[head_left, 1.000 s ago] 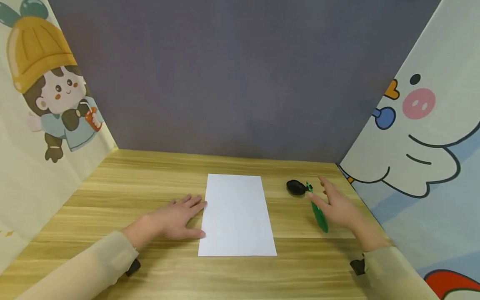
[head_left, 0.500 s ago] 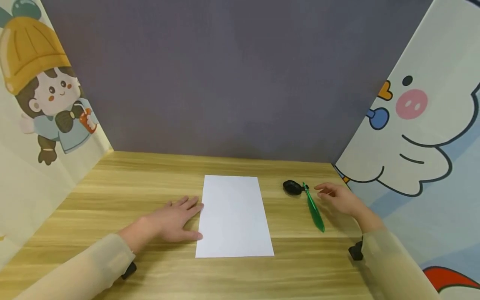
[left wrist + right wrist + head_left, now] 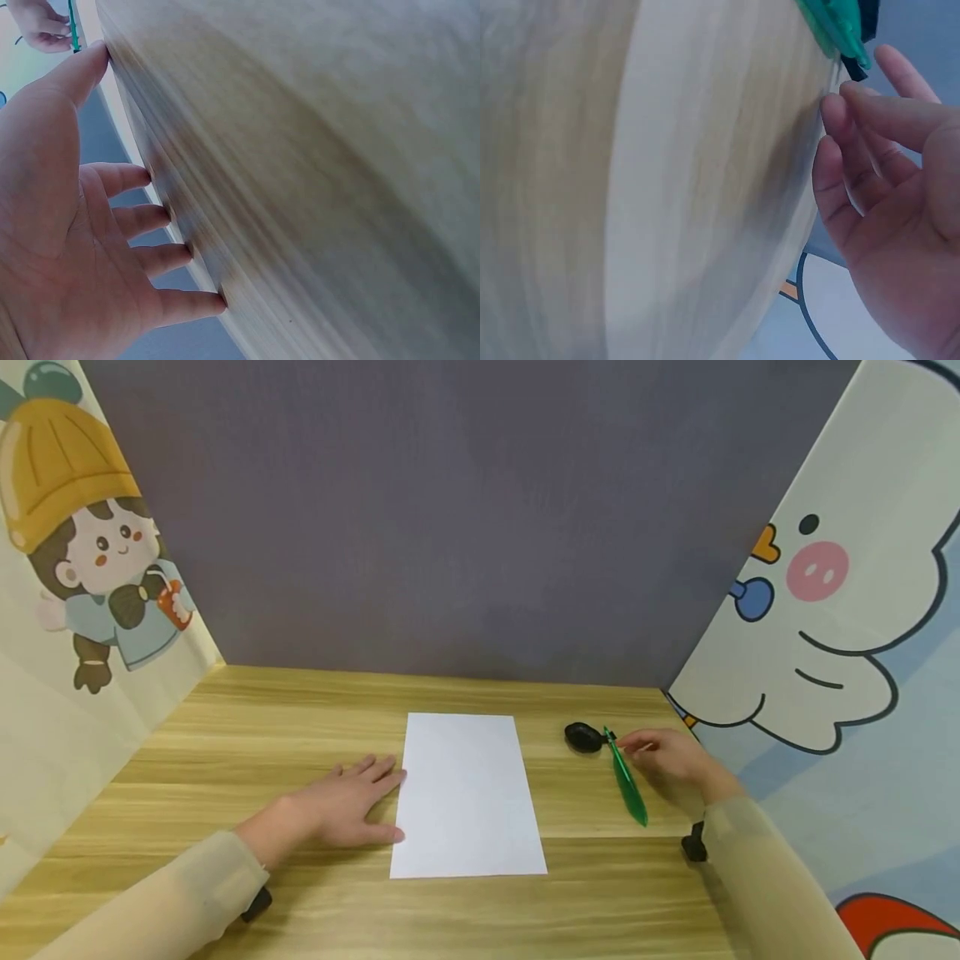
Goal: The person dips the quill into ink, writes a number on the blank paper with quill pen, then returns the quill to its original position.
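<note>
Green feather-shaped stem [image 3: 627, 783] with a shiny surface lies on the wood-grained, yellowish-brown tabletop [image 3: 300, 727], to the right of a blank white rectangular sheet of paper [image 3: 468, 793] and well apart from it. It slants, the narrow end pointing away from the person and the broader, rounded end towards the near side. At the narrow end a small dark piece sits between it and a glossy black oval object [image 3: 582, 737]; whether they are joined cannot be told.

Near that end is the right hand [image 3: 667, 756], its fingers loosely bent and the thumb close to the other fingertips. The fingertips are just beside the green stem; the pictures do not settle whether they touch it. In the right wrist view, the thumb tip is close to a small dark strip below the green surface.

The left hand [image 3: 348, 806] lies palm down with fingers and thumb spread. Its thumb and index fingertip are at the left edge of the paper, and the left wrist view shows fingertips against the tabletop.

Both arms wear pale beige sleeves [image 3: 157, 893]. Behind the tabletop stands a plain dark grey panel [image 3: 420, 510], flanked by a cream panel with a cartoon child in a yellow hat [image 3: 71, 464] and a pale panel with a white cartoon figure [image 3: 855, 618].
</note>
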Demonstrator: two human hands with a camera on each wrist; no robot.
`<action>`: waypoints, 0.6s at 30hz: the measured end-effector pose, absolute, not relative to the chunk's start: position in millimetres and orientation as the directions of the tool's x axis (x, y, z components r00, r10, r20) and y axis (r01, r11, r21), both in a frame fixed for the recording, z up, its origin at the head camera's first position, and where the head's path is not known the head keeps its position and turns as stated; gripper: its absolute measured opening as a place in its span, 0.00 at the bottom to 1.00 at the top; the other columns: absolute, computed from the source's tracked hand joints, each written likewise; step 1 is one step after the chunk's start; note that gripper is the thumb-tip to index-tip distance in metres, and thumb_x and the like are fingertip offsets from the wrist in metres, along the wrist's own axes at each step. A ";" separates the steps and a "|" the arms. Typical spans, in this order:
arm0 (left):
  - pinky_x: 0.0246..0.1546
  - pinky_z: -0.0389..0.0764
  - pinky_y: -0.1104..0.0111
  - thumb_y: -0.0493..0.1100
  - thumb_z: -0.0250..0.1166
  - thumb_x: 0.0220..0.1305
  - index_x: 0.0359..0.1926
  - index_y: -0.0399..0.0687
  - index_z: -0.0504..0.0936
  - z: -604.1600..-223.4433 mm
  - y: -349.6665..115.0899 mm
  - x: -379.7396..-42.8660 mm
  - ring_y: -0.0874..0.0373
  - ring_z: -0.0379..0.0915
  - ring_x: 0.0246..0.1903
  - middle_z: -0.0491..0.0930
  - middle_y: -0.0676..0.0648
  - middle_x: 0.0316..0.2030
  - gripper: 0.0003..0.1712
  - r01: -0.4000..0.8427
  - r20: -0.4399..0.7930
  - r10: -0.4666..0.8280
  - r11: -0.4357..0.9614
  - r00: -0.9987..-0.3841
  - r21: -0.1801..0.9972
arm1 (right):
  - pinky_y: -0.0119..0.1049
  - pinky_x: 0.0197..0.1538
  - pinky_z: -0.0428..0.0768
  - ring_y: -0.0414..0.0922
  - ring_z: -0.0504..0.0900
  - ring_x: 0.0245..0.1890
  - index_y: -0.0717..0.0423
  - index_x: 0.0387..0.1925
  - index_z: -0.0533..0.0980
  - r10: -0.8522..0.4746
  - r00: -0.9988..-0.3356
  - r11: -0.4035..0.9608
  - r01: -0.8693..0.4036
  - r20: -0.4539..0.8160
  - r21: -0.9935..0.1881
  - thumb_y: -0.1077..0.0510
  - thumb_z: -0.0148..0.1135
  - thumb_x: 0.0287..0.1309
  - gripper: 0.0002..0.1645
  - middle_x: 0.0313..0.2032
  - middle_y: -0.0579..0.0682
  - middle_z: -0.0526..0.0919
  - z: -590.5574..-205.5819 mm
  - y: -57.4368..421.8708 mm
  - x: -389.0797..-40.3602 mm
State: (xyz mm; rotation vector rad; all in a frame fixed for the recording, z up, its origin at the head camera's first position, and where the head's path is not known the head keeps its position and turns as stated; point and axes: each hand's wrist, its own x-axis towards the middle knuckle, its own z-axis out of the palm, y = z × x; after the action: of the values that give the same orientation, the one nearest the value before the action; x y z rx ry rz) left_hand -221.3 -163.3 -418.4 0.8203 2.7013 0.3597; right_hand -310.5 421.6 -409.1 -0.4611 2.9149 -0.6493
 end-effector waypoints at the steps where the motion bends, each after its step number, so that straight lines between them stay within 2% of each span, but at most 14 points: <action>1: 0.77 0.53 0.21 0.80 0.61 0.72 0.88 0.49 0.57 -418.2 -163.2 -221.2 0.28 0.44 0.86 0.47 0.37 0.89 0.60 0.499 -0.205 0.572 0.806 -0.794 0.318 | 0.65 0.63 0.83 0.61 0.87 0.59 0.46 0.66 0.85 -0.318 -0.946 0.866 -0.266 -0.056 -0.424 0.60 0.61 0.79 0.20 0.57 0.53 0.91 -410.2 421.5 -312.2; 5: 0.77 0.52 0.21 0.80 0.60 0.72 0.89 0.50 0.57 -418.1 -162.5 -221.3 0.29 0.44 0.86 0.47 0.38 0.89 0.60 0.497 -0.210 0.571 0.808 -0.794 0.316 | 0.64 0.63 0.83 0.60 0.87 0.60 0.44 0.64 0.87 -0.327 -0.942 0.868 -0.267 -0.076 -0.418 0.60 0.61 0.78 0.21 0.55 0.49 0.92 -413.7 418.8 -315.1; 8: 0.77 0.52 0.21 0.80 0.60 0.72 0.89 0.50 0.57 -418.5 -162.0 -221.3 0.29 0.44 0.87 0.47 0.38 0.89 0.59 0.498 -0.209 0.571 0.808 -0.794 0.314 | 0.61 0.61 0.84 0.59 0.86 0.59 0.47 0.64 0.87 -0.353 -0.932 0.847 -0.280 -0.085 -0.451 0.62 0.60 0.78 0.21 0.56 0.51 0.92 -415.2 415.9 -315.4; 15: 0.76 0.52 0.20 0.79 0.61 0.72 0.88 0.49 0.57 -417.7 -162.6 -220.4 0.28 0.45 0.86 0.48 0.37 0.89 0.60 0.500 -0.197 0.574 0.803 -0.795 0.323 | 0.47 0.56 0.86 0.60 0.87 0.59 0.55 0.62 0.88 -0.405 -0.913 0.815 -0.340 -0.042 -0.470 0.70 0.60 0.75 0.21 0.57 0.57 0.92 -418.3 408.4 -318.3; 18: 0.76 0.52 0.20 0.79 0.61 0.72 0.88 0.49 0.57 -416.7 -163.0 -220.0 0.28 0.44 0.86 0.48 0.37 0.89 0.60 0.500 -0.198 0.572 0.805 -0.796 0.319 | 0.40 0.51 0.84 0.56 0.87 0.54 0.56 0.59 0.89 -0.423 -0.906 0.811 -0.376 -0.005 -0.447 0.71 0.61 0.73 0.21 0.56 0.59 0.90 -419.0 404.9 -319.1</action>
State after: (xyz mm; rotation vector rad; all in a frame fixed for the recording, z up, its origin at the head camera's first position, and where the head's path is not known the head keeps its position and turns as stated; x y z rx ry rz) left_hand -220.0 -163.0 -416.7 0.8226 2.7077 0.3643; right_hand -319.1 404.9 -419.0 -0.6390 2.8902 -0.6810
